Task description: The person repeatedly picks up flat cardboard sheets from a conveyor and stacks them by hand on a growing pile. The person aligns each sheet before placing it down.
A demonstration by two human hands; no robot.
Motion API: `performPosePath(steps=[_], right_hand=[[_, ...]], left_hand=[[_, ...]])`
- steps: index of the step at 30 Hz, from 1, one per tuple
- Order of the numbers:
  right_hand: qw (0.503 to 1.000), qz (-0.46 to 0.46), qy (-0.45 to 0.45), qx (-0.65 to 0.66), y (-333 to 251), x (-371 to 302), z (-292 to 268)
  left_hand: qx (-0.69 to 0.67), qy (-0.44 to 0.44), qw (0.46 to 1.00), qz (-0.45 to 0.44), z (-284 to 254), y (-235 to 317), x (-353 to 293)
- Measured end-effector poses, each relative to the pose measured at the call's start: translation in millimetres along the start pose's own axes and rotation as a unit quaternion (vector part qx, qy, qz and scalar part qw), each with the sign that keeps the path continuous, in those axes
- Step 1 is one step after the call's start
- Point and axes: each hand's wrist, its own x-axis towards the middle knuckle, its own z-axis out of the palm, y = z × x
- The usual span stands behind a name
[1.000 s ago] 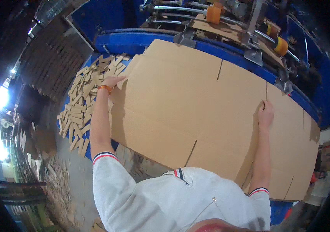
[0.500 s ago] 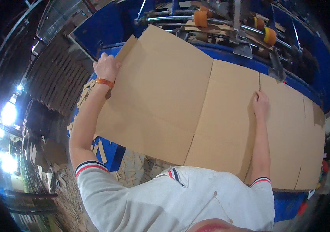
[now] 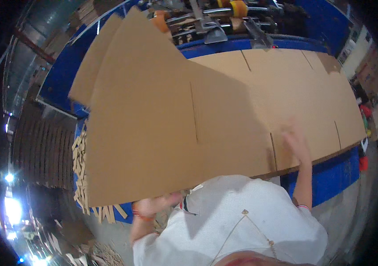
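Note:
A large brown corrugated cardboard sheet [image 3: 144, 115] with slots cut in it spans the work surface, its left part raised and tilted. Another cardboard sheet [image 3: 295, 88] lies flat to the right, partly covered by it. At the near edge of the raised sheet is my left hand [image 3: 160, 204], with an orange bracelet at the wrist; its fingers are blurred and partly hidden, so a grip cannot be made out. Over the flat cardboard, near a slot, my right hand [image 3: 296, 141] is blurred by motion, fingers stretched out and apart with nothing visible in them.
Behind the cardboard stands a blue machine [image 3: 322, 22] with metal shafts and orange rollers [image 3: 238, 9]. Thin cardboard strips [image 3: 81, 173] are piled at the table's left edge. Stacked cardboard [image 3: 42, 150] stands farther left. More scraps [image 3: 105, 255] litter the floor.
My left hand has come from the sheet's far left edge down to its near edge. My right hand has come off the slot toward me. The view has shifted right, and the sheet's left part has swung.

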Motion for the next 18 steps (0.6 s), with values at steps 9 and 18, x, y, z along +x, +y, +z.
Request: performPosePath(steps=[9,18], right_hand=[[0.694,0.121,0.459,0.540,263.8,-83.5,-221.8],[0.686,-0.093,0.531,0.488,9.6,-76.3,-78.2]], left_hand=[[0.067,0.140,0.987,0.033,-111.4,20.8,96.7],[0.221,0.211,0.951,0.038,-95.8,-20.4,106.5]])
